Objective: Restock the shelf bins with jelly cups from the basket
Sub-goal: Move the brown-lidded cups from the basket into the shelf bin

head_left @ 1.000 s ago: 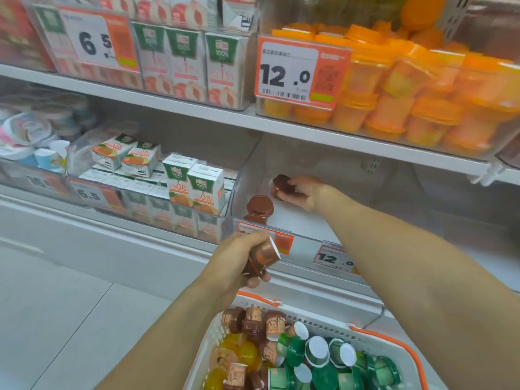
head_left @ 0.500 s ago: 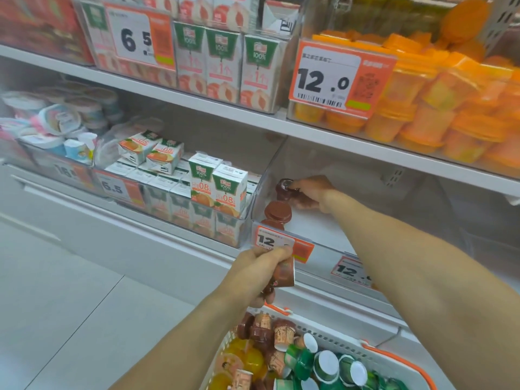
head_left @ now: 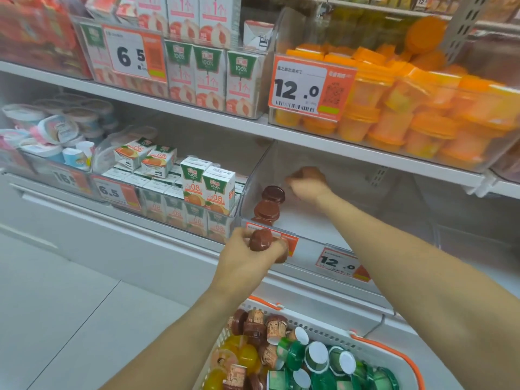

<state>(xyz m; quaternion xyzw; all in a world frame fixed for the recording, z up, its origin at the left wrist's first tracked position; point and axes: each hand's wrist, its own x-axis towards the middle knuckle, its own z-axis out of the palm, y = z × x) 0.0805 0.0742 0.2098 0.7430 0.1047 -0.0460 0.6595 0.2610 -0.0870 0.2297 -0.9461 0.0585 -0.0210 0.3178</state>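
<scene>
- Head camera, looking down at a shop shelf: the left hand [head_left: 247, 257] is in front of the lower shelf edge, fingers curled around a brown jelly cup [head_left: 260, 240] lying on its side, and there looks to be a second brown cup [head_left: 281, 256] tucked in the same grip just behind it.
- The right hand [head_left: 308, 184] is reaching into the clear bin [head_left: 337, 240] on the lower shelf. Its fingers are curled in, but it's blurry and I can't tell whether it's holding anything.
- Inside that bin, along its left wall, two brown cups sit upright one behind the other: the front cup [head_left: 266, 210] and the back cup [head_left: 273, 193]. The right hand is just beside the back one; can't tell if it's touching.
- The white basket [head_left: 332, 333] with orange handles is at the bottom, below both arms. It has brown cups [head_left: 256, 327] piled at the far left, yellow cups [head_left: 239, 353] under those, and green cups [head_left: 318, 358] with white lids to the right.
- Left of the bin: juice cartons [head_left: 208, 187] in their own bin, and yoghurt tubs [head_left: 56, 130] further left.
- Upper shelf: a bin of orange tubs [head_left: 408, 114] with a 12.0 price tag [head_left: 306, 88], and peach cartons [head_left: 208, 77] next to a 6.5 price tag [head_left: 132, 54].
</scene>
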